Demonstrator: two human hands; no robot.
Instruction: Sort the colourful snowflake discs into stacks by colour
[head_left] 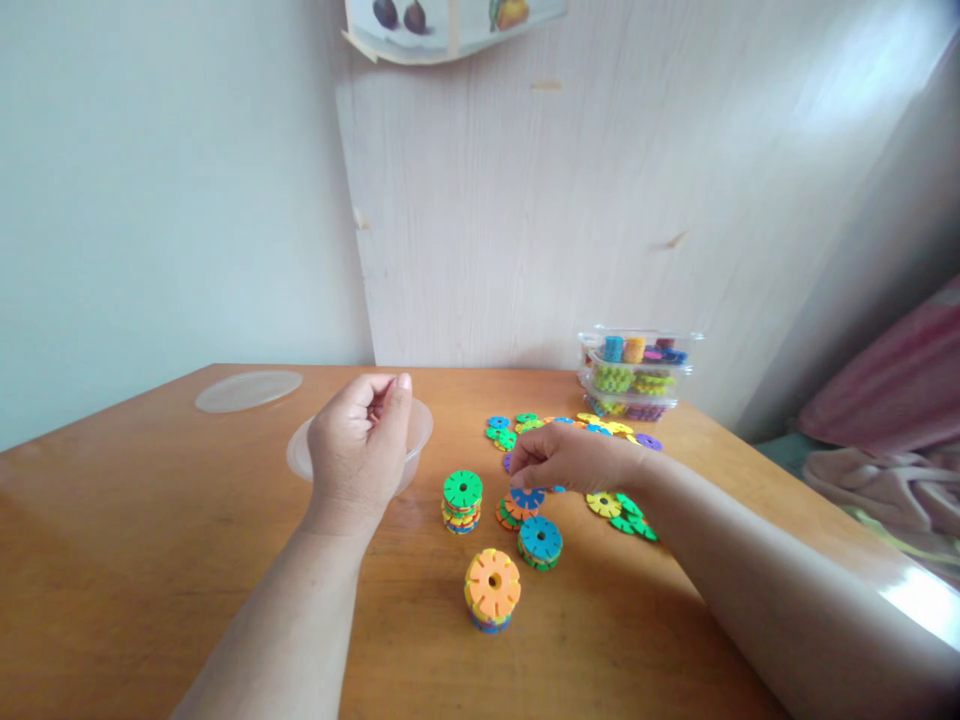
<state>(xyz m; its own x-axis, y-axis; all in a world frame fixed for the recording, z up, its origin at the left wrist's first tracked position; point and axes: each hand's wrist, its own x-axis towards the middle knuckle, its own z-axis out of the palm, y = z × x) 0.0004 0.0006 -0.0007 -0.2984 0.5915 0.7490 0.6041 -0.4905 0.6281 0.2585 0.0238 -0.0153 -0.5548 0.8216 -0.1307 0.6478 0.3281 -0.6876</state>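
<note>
Head view: your right hand (pixel 570 458) pinches a blue disc (pixel 527 496) (atop a short stack); your left hand (pixel 360 440), loosely curled, hovers over the clear bowl (pixel 300 452).

Left hand (pixel 360 440) raised, back toward camera, fingers curled into a loose fist, thumb up at far side; forearm runs from near-left. Right hand (pixel 566 458) low, palm down, fingertips pinched pointing left; forearm enters from near-right, angled across.
</note>
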